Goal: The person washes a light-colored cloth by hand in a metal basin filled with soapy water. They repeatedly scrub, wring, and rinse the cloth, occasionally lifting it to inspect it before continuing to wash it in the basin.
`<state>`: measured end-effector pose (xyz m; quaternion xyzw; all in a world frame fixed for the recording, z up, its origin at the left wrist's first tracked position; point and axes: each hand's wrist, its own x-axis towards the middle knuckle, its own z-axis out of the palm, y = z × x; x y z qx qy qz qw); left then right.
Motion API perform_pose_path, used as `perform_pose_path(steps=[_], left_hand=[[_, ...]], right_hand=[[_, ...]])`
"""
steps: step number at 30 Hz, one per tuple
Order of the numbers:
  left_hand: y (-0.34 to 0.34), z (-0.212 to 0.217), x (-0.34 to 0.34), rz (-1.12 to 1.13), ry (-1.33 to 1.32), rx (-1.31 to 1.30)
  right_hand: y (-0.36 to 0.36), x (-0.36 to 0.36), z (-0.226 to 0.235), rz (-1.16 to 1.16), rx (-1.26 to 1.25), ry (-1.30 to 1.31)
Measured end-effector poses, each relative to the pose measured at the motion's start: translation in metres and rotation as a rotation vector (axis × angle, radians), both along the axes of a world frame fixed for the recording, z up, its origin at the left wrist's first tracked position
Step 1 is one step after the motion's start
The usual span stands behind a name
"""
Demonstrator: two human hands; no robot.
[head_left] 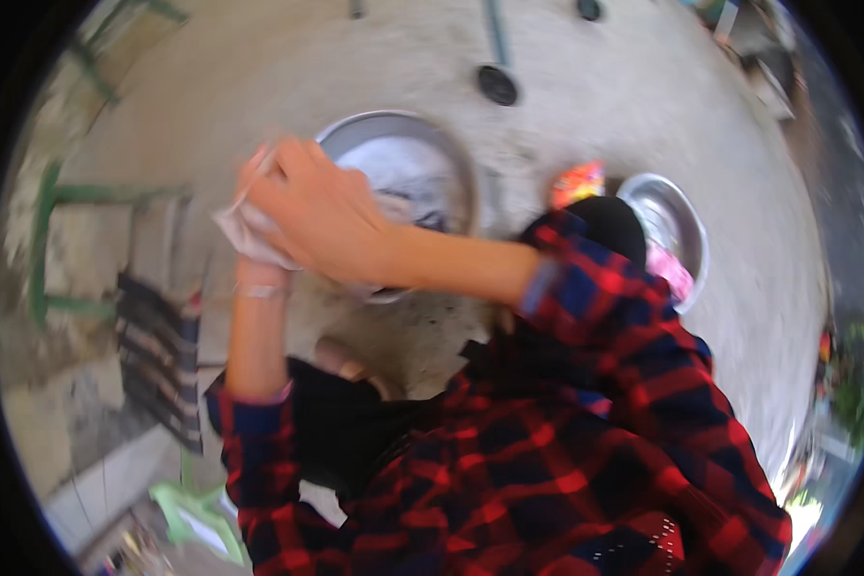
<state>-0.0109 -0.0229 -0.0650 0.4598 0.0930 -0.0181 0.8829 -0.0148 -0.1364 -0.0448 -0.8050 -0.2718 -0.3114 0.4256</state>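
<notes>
My two hands are pressed together left of a wide metal basin (466,178), above the ground. My right hand (331,211) is wrapped over a wet-looking, pale pinkish-white cloth (243,228). Beneath it, my left hand (267,273) is mostly covered by the cloth and the right hand; its fingers appear closed round the same cloth. Motion blurs the fingertips. White suds (384,158) and dark fabric (430,213) lie in the basin.
To the right stands a smaller metal basin (698,235) with a pink cloth (669,272). A red-orange packet (578,182) lies by my knee. On the left are a green metal frame (40,240) and a dark slatted item (158,355). A pole (496,38) with a black foot stands ahead.
</notes>
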Motion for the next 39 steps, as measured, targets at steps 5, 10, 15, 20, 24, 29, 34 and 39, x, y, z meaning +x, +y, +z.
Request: perform_pose_path(steps=[5,10,15,20,24,29,34,39], left_hand=[[-0.008,0.018,-0.001,-0.126,0.126,-0.285],[0.014,0.008,-0.002,-0.151,0.110,-0.438],[-0.014,0.004,-0.010,0.113,0.266,-0.279],[0.005,0.005,0.001,-0.104,0.167,-0.338],[0.015,0.006,0.000,-0.139,0.271,-0.312],[0.009,-0.017,-0.002,-0.104,0.139,-0.368],[0.011,-0.006,0.006,-0.204,-0.065,-0.429],[0.025,0.002,0.011,-0.203,0.010,-0.423]], right_hand=[[0.013,0.040,-0.014,-0.022,-0.394,0.185],[0.006,0.022,-0.004,0.046,-0.297,0.095],[0.013,0.023,0.002,0.070,-0.325,0.284],[-0.014,0.084,-0.013,0.134,0.220,0.698],[-0.031,0.091,0.008,0.510,1.050,1.243],[-0.020,0.078,0.019,0.647,1.164,1.290],[-0.024,0.078,0.021,0.502,0.872,0.981],[-0.011,0.009,0.032,0.291,-0.055,-0.072]])
